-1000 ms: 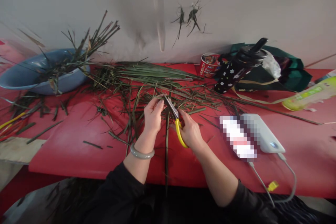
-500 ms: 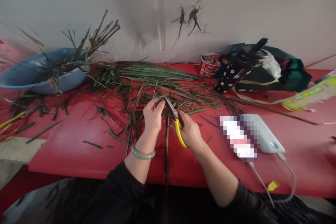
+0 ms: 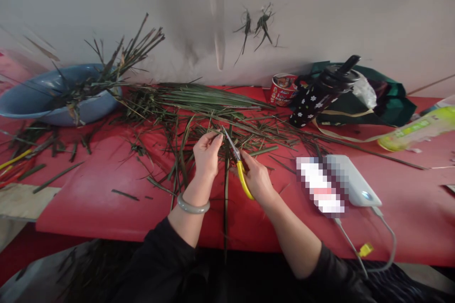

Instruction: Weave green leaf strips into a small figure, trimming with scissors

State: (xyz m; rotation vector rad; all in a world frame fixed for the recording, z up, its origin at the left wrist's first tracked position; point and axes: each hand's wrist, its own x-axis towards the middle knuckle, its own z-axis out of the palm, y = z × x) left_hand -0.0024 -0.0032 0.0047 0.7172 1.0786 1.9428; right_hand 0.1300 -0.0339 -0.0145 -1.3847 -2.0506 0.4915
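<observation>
Yellow-handled scissors are gripped in my right hand, their blades pointing up and left. The blade tips reach the fingertips of my left hand, which is closed in a pinch. Whatever lies in that pinch is too small to make out against the green scraps behind. A long dark leaf strip runs down between my hands toward my lap. Just beyond my fingers, cut leaf pieces are strewn over the red table cover.
Long green leaves lie at the back beside a blue basin of leaf stalks. On the right are a red paper cup, a flowered black tumbler, a phone and a cabled white power bank. Yellow-handled pliers rest far left.
My hands and the scissors hold almost the same pose, with the blade tips still at my left fingertips. The view has shifted slightly.
</observation>
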